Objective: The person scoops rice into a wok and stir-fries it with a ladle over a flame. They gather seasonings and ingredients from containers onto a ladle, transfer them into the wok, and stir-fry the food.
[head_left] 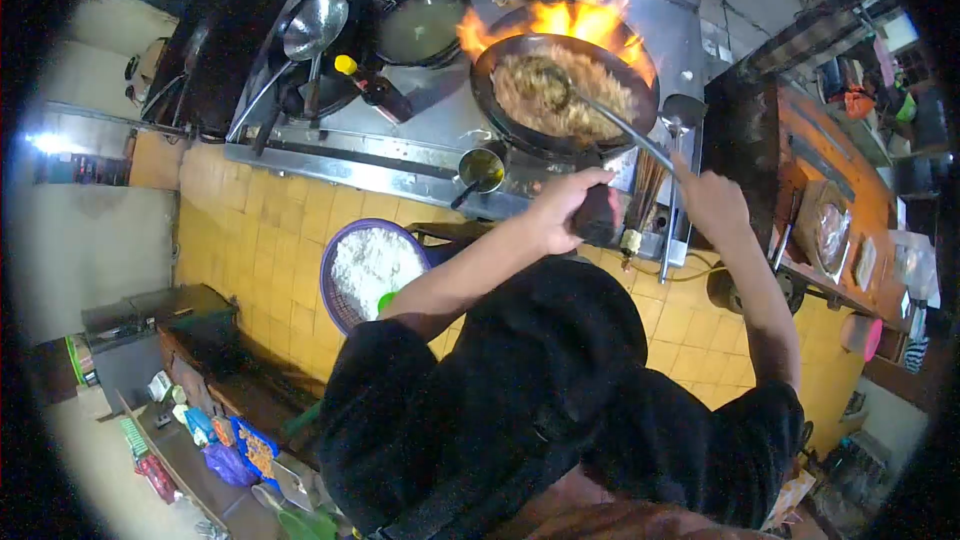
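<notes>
A dark wok (487, 105) sits over the burner at the back right of the stove, with brownish food that looks like fried rice (603, 88) in it. Tall flames (580, 20) rise behind its far rim. My left hand (568, 208) is closed round the dark, thick wok handle (598, 218) on the near side; where it joins the wok is partly hidden. In my right hand (714, 204) is the long shaft of a ladle (622, 126), slanting down to the left. The ladle's bowl rests among the food.
Left of the wok are a pan of cloudy liquid (422, 28), a large metal skimmer (316, 27) and a dark bottle (388, 100). A small pot (481, 170) stands at the stove's front. A purple basket (330, 285) of white rice is lower left; a wooden table (835, 155) is right.
</notes>
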The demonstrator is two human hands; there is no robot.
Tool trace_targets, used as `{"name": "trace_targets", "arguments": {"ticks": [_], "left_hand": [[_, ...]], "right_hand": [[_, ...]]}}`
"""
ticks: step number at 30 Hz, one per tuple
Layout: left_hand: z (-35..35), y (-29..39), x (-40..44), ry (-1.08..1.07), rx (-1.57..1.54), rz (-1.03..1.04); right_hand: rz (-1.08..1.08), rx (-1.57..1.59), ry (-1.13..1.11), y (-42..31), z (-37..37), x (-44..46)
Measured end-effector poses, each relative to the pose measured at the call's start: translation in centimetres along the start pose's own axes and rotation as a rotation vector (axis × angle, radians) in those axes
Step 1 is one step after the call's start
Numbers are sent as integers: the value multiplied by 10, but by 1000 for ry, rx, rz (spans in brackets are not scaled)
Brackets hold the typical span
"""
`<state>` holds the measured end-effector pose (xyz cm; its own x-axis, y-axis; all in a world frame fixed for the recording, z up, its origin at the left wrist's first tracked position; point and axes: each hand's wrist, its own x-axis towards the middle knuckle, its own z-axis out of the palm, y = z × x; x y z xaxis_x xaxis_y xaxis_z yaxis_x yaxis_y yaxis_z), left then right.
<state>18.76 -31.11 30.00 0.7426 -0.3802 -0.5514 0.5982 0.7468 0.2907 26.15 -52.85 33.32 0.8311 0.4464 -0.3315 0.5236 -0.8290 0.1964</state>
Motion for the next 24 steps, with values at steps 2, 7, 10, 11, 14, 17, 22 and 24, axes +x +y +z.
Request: {"name": "trace_targets", "arguments": {"ticks": [2,7,10,11,14,17,22,24], "left_hand": [[-44,10,33,-16,35,-95],[-84,-35,42,139,294,146],[-17,-49,-22,173,273,-60],[-27,-43,-13,157,405,-96],[-76,6,49,110,312,40],[-90,-23,46,219,416,201],[-69,-36,10,144,398,-12],[-102,-32,46,175,419,169]], "right_hand": [[-38,10,-35,-7,-6,-21],[-55,105,81,-14,24,-44],[31,172,90,-27,29,-45],[5,213,89,-27,35,-45],[71,362,-39,-30,42,-40],[205,275,-11,-21,70,-12],[203,329,181,13,56,-27],[181,547,287,12,51,-46]]}}
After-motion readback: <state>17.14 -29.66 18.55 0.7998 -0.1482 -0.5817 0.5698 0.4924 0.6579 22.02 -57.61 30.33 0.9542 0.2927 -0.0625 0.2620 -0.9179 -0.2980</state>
